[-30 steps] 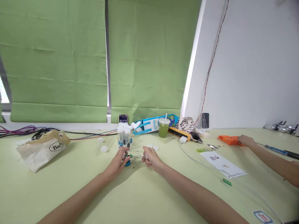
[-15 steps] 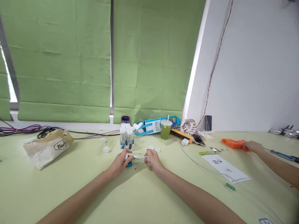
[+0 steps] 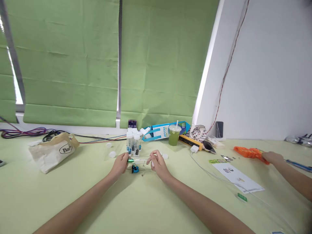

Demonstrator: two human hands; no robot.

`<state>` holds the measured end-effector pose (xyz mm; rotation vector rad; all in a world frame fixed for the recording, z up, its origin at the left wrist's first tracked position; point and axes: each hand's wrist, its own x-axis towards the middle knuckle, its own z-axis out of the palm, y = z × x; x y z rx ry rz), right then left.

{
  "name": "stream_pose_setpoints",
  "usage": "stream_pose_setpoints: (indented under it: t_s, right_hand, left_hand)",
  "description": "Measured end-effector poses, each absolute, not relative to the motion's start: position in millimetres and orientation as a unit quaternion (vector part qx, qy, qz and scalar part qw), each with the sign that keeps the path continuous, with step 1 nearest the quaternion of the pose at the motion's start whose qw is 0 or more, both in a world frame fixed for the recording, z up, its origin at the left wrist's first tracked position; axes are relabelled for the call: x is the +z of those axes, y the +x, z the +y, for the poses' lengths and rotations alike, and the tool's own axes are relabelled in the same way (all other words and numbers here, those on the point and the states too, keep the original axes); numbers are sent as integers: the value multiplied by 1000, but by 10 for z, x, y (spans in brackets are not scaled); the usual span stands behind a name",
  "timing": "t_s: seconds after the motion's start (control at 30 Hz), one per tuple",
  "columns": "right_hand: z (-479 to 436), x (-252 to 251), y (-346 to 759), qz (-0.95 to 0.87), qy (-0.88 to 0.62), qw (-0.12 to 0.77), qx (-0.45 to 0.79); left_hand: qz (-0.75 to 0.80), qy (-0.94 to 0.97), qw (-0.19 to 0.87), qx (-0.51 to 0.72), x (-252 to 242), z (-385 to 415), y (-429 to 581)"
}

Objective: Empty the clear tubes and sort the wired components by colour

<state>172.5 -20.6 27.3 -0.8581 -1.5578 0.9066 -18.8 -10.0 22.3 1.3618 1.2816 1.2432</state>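
My left hand [image 3: 120, 163] is closed around the left end of a clear plastic tube [image 3: 140, 161]. A slim green piece [image 3: 131, 160] shows at that end, beside my fingers. At the tube's other end is my right hand [image 3: 158, 164], its fingers curled around a small white cap [image 3: 152, 163] that is partly hidden. Just below the tube, a small blue and black part [image 3: 135, 169] with thin wires lies on the table. Behind my hands stand several clear tubes [image 3: 136, 144] with white caps and dark or blue pieces inside.
At left is a cloth bag [image 3: 53, 152]; loose white caps [image 3: 112, 154] lie nearer. A green drink cup [image 3: 174, 136] stands behind a white cable [image 3: 209, 174]. Rightward are a printed sheet [image 3: 237, 177] and another person's hand [image 3: 274, 157] on an orange object [image 3: 250, 153].
The green piece has shifted left toward my left hand. My right hand's fingers have lifted and loosened at the tube's end. The blue part below is now more exposed.
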Motion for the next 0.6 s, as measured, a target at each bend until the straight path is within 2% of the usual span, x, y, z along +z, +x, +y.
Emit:
stream_pose_setpoints:
  t_s: [0.1, 0.33, 0.43, 0.6]
  right_hand:
    - [-213, 306, 1748, -679, -343, 497, 418]
    - [-288, 388, 1772, -734, -324, 326, 500]
    - [-274, 392, 1779, -708, -330, 308, 543]
    - [-166, 339, 1851, -682, -346, 334, 551]
  left_hand:
    - [526, 506, 467, 499, 252, -82, -262]
    - [537, 510, 495, 455, 372, -196, -219]
    - [548, 528, 480, 436, 399, -209, -193]
    - [566, 497, 492, 438, 355, -101, -301]
